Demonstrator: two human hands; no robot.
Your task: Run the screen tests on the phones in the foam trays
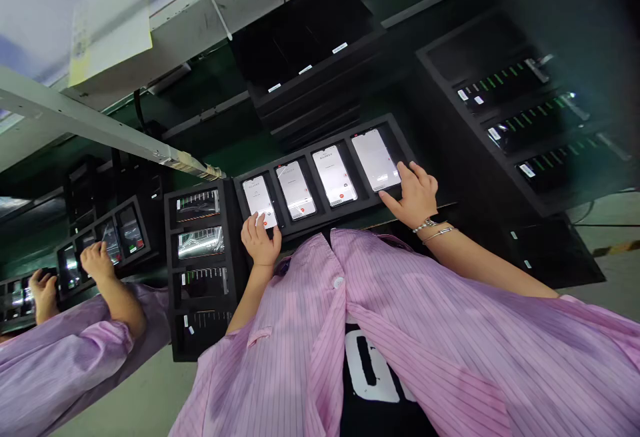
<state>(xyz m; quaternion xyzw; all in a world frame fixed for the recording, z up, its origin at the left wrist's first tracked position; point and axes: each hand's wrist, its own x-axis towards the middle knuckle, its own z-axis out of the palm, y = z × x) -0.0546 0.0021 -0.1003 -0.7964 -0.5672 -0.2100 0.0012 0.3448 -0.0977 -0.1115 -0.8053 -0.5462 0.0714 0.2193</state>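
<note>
A black tray (295, 228) in front of me holds several smartphones with lit white screens, each in its own slot. My left hand (260, 242) lies at the lower end of the leftmost phone (257, 195), its fingers apart over the screen. At the lower right corner of the rightmost phone (374, 159) rests my right hand (416, 198), thumb and fingers spread around that corner. Between them sit two more phones, one left of centre (295, 187) and one right of centre (333, 173), both showing a red round button.
A second black tray (170, 277) with dark phones stands to the left. Another tray (450, 80) with dark phones lies at the right, and stacked black trays (300, 37) are behind. A co-worker's hands (97, 262) are over trays at far left. A pale post (125, 133) slants overhead.
</note>
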